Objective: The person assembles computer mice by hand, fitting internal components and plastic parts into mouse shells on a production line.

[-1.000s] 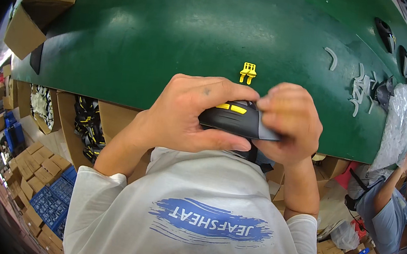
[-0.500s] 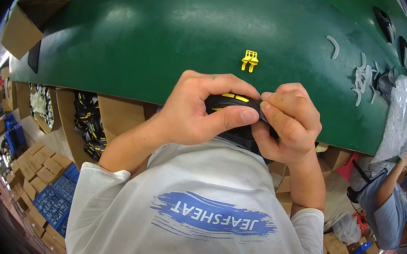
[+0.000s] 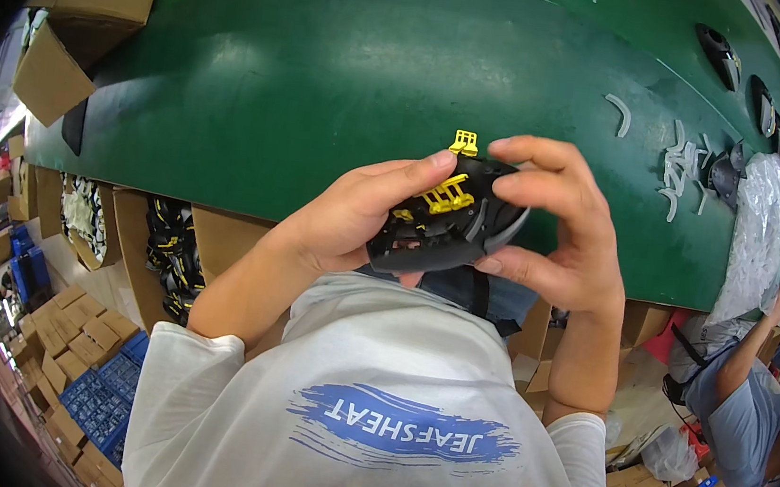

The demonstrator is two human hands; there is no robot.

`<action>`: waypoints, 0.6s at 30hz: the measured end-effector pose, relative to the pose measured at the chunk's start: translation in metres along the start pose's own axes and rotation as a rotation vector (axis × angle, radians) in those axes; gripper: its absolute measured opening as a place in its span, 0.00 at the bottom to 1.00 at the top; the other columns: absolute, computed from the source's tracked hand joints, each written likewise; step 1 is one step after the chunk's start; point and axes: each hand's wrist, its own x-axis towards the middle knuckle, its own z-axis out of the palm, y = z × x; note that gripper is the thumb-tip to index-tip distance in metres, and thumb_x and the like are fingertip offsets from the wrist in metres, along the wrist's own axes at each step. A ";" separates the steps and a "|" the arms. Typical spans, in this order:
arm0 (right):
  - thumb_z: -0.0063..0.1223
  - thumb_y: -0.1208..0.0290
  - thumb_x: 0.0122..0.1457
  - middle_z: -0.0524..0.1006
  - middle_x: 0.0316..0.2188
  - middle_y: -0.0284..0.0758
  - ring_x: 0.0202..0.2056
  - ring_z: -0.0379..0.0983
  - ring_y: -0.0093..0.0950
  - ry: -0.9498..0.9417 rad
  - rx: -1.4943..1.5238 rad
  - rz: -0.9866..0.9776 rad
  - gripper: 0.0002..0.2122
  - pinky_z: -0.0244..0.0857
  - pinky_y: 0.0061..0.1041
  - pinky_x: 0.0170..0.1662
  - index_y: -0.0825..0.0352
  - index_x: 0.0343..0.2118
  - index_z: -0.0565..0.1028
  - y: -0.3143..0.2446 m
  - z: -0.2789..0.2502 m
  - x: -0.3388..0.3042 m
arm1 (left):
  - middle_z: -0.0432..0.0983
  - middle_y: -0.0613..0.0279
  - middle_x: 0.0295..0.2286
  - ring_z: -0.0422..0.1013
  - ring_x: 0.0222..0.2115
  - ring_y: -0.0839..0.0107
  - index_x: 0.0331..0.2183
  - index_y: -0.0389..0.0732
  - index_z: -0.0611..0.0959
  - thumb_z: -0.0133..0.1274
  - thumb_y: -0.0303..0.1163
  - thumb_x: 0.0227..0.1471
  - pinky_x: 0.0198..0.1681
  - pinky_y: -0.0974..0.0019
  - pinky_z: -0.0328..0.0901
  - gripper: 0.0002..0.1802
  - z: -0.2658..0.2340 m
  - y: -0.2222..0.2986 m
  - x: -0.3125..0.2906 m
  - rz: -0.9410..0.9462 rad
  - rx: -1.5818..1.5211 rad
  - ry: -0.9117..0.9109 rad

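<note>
In front of my body I hold a black mouse shell (image 3: 451,250), with its hollow inner side turned up. A yellow side-button piece (image 3: 449,196) is seated inside it. My left hand (image 3: 356,207) is closed on the shell's left end, thumb on the upper rim near the yellow piece, the other fingers mostly hidden underneath. My right hand (image 3: 568,224) closes round the right end, with fingers at the far rim and thumb at the near one. Just beyond the shell, another yellow button piece (image 3: 464,143) lies on the green table.
Curved translucent strips (image 3: 678,169) and a clear plastic bag (image 3: 757,235) lie on the green table (image 3: 333,57) to the right, with black shells (image 3: 719,55) farther off. Cardboard boxes (image 3: 229,241) stand below the near edge. Another person (image 3: 750,386) works at the right.
The shell has been turned over from its outer side to its hollow inner side. My right fingers have spread from a pinch at its edge to a wider hold.
</note>
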 end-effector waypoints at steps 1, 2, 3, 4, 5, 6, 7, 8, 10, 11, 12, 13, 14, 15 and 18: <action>0.88 0.67 0.46 0.83 0.58 0.41 0.58 0.79 0.36 0.077 -0.043 0.175 0.31 0.76 0.33 0.50 0.67 0.54 0.86 -0.006 0.004 -0.002 | 0.87 0.51 0.43 0.86 0.35 0.67 0.59 0.32 0.80 0.38 0.57 0.82 0.36 0.66 0.83 0.35 0.005 -0.006 0.001 0.004 -0.011 0.007; 0.88 0.65 0.47 0.84 0.53 0.39 0.54 0.79 0.33 0.076 -0.048 0.211 0.30 0.75 0.32 0.48 0.67 0.53 0.85 -0.004 0.004 -0.004 | 0.87 0.52 0.43 0.85 0.40 0.65 0.60 0.32 0.80 0.38 0.57 0.82 0.44 0.63 0.82 0.36 0.017 -0.013 0.005 0.150 0.065 0.168; 0.89 0.63 0.47 0.84 0.48 0.38 0.50 0.79 0.31 0.073 -0.054 0.248 0.30 0.74 0.30 0.46 0.67 0.52 0.85 -0.002 0.005 -0.007 | 0.88 0.53 0.44 0.84 0.45 0.62 0.61 0.32 0.80 0.37 0.58 0.82 0.53 0.60 0.80 0.37 0.023 -0.017 0.008 0.296 0.140 0.329; 0.89 0.63 0.47 0.84 0.48 0.38 0.50 0.79 0.31 0.071 -0.051 0.253 0.30 0.74 0.30 0.46 0.67 0.52 0.85 0.000 0.008 -0.011 | 0.88 0.54 0.46 0.81 0.52 0.60 0.59 0.33 0.84 0.45 0.59 0.79 0.61 0.55 0.74 0.36 0.015 -0.025 0.007 0.441 0.150 0.308; 0.89 0.61 0.47 0.84 0.45 0.37 0.46 0.79 0.31 0.074 0.050 0.265 0.29 0.73 0.30 0.44 0.67 0.50 0.84 0.005 0.012 -0.017 | 0.88 0.54 0.46 0.81 0.52 0.60 0.59 0.33 0.84 0.45 0.59 0.79 0.61 0.55 0.74 0.36 0.009 -0.019 0.003 0.437 0.144 0.305; 0.88 0.60 0.48 0.83 0.41 0.35 0.43 0.79 0.31 0.076 0.152 0.278 0.27 0.71 0.30 0.43 0.67 0.47 0.84 0.008 0.016 -0.022 | 0.88 0.55 0.46 0.81 0.50 0.60 0.57 0.34 0.86 0.55 0.56 0.74 0.58 0.55 0.74 0.32 0.001 -0.006 -0.005 0.566 0.621 0.197; 0.88 0.60 0.48 0.83 0.41 0.35 0.43 0.79 0.31 0.071 0.155 0.287 0.27 0.71 0.30 0.43 0.67 0.47 0.84 0.007 0.020 -0.026 | 0.89 0.56 0.46 0.82 0.49 0.60 0.54 0.35 0.87 0.64 0.53 0.69 0.56 0.55 0.74 0.29 0.000 0.004 -0.012 0.678 1.097 0.079; 0.88 0.61 0.49 0.83 0.41 0.35 0.41 0.78 0.31 0.094 0.107 0.305 0.26 0.71 0.30 0.43 0.67 0.46 0.83 0.007 0.025 -0.030 | 0.89 0.56 0.44 0.83 0.47 0.58 0.53 0.37 0.89 0.77 0.43 0.54 0.53 0.54 0.74 0.29 0.009 0.008 -0.017 0.678 1.210 0.112; 0.85 0.66 0.51 0.81 0.37 0.36 0.37 0.77 0.32 0.110 0.019 0.250 0.21 0.70 0.31 0.42 0.66 0.42 0.81 0.005 0.032 -0.029 | 0.89 0.56 0.43 0.83 0.46 0.57 0.53 0.38 0.89 0.79 0.39 0.51 0.52 0.55 0.74 0.30 0.014 0.010 -0.020 0.689 1.376 0.140; 0.85 0.66 0.51 0.81 0.37 0.36 0.37 0.77 0.32 0.101 0.030 0.258 0.21 0.70 0.31 0.42 0.66 0.42 0.81 0.004 0.031 -0.028 | 0.89 0.57 0.42 0.83 0.46 0.57 0.54 0.39 0.89 0.80 0.35 0.48 0.51 0.55 0.74 0.31 0.014 0.007 -0.022 0.697 1.553 0.160; 0.83 0.67 0.54 0.81 0.37 0.35 0.37 0.77 0.30 0.057 0.061 0.247 0.19 0.70 0.30 0.41 0.67 0.41 0.80 0.002 0.029 -0.029 | 0.88 0.56 0.43 0.83 0.45 0.56 0.57 0.41 0.88 0.80 0.36 0.49 0.51 0.56 0.75 0.34 0.012 0.000 -0.021 0.677 1.461 0.138; 0.81 0.68 0.57 0.80 0.36 0.35 0.37 0.76 0.29 0.015 0.088 0.237 0.17 0.70 0.30 0.41 0.68 0.40 0.80 0.001 0.028 -0.031 | 0.88 0.56 0.43 0.83 0.45 0.56 0.57 0.41 0.88 0.80 0.36 0.49 0.51 0.56 0.75 0.34 0.013 0.000 -0.021 0.669 1.452 0.143; 0.81 0.68 0.57 0.80 0.36 0.35 0.37 0.76 0.29 0.009 0.096 0.246 0.17 0.70 0.30 0.41 0.68 0.40 0.80 -0.003 0.029 -0.035 | 0.87 0.57 0.44 0.82 0.45 0.57 0.59 0.41 0.86 0.81 0.38 0.48 0.51 0.56 0.75 0.38 0.016 0.002 -0.021 0.661 1.395 0.141; 0.77 0.69 0.61 0.80 0.38 0.35 0.37 0.76 0.26 0.065 0.251 0.392 0.14 0.70 0.28 0.41 0.68 0.41 0.79 -0.011 0.031 -0.042 | 0.87 0.57 0.45 0.82 0.45 0.57 0.62 0.41 0.85 0.82 0.39 0.46 0.51 0.56 0.75 0.42 0.016 0.002 -0.021 0.652 1.339 0.139; 0.71 0.67 0.69 0.79 0.41 0.34 0.38 0.74 0.21 0.232 0.612 0.687 0.12 0.70 0.24 0.42 0.70 0.42 0.79 -0.037 0.048 -0.059 | 0.85 0.58 0.46 0.80 0.45 0.56 0.67 0.41 0.80 0.86 0.43 0.39 0.52 0.54 0.74 0.55 0.011 -0.019 -0.017 0.694 1.253 0.165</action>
